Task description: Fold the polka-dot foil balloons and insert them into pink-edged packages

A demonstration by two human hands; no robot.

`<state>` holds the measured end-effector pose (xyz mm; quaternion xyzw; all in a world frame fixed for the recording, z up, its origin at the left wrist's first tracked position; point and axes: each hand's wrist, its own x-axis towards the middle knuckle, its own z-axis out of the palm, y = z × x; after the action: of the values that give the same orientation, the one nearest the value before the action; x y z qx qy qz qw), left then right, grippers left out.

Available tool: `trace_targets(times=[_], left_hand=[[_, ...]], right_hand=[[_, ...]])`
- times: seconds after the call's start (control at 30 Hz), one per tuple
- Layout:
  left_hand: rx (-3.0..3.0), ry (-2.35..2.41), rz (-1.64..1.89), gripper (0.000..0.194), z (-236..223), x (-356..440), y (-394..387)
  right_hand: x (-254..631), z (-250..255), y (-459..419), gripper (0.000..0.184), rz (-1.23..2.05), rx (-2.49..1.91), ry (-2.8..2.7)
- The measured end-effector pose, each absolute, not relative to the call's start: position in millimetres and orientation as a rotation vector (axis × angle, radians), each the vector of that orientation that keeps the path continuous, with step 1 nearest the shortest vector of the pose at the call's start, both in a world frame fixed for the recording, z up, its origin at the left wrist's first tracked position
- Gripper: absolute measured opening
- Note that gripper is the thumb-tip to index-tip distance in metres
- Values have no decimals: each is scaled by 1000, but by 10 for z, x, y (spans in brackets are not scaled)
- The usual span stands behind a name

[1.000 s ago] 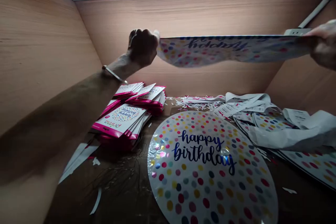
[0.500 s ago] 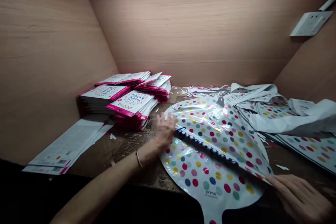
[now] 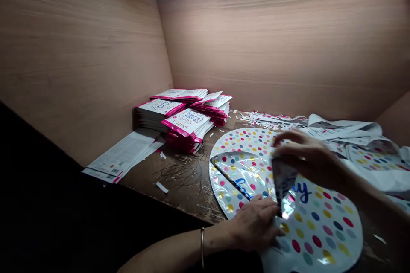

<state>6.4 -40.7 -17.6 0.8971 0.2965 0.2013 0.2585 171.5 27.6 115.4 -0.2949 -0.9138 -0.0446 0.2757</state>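
Note:
A folded foil balloon (image 3: 246, 170) with coloured dots lies on top of a flat round dotted balloon (image 3: 323, 226) with blue lettering, on the worn table (image 3: 182, 179). My left hand (image 3: 256, 224), with a bangle at the wrist, presses flat on the fold's near edge, fingers together. My right hand (image 3: 307, 158) pinches the fold's right end, where a silvery flap stands up.
Stacks of pink-edged packaging cards (image 3: 185, 115) sit at the back left, with printed sheets (image 3: 121, 158) beside them by the wooden wall. More dotted balloons and white paper (image 3: 358, 136) pile at the right. Paper scraps litter the back.
The balloon I held up in the air came down onto the one on the table and has been folded smaller. Both hands moved in to its near and right edges.

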Motion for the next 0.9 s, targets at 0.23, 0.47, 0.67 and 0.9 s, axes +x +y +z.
trace_targets(times=[0.23, 0.47, 0.67, 0.9], left_hand=[[1530, 1019, 686, 21, -154, -6, -457], [1103, 968, 700, 32, -149, -32, -441], [1576, 1046, 722, 20, -219, -52, -520], [2793, 1051, 533, 42, 177, -589, -41]], right_hand=[[334, 236, 1155, 5, 430, -695, -2867], [240, -71, 1262, 23, 617, -744, -2873], [380, 146, 1360, 12, 679, -829, -2688], [1482, 1435, 969, 15, 239, -823, -2077]])
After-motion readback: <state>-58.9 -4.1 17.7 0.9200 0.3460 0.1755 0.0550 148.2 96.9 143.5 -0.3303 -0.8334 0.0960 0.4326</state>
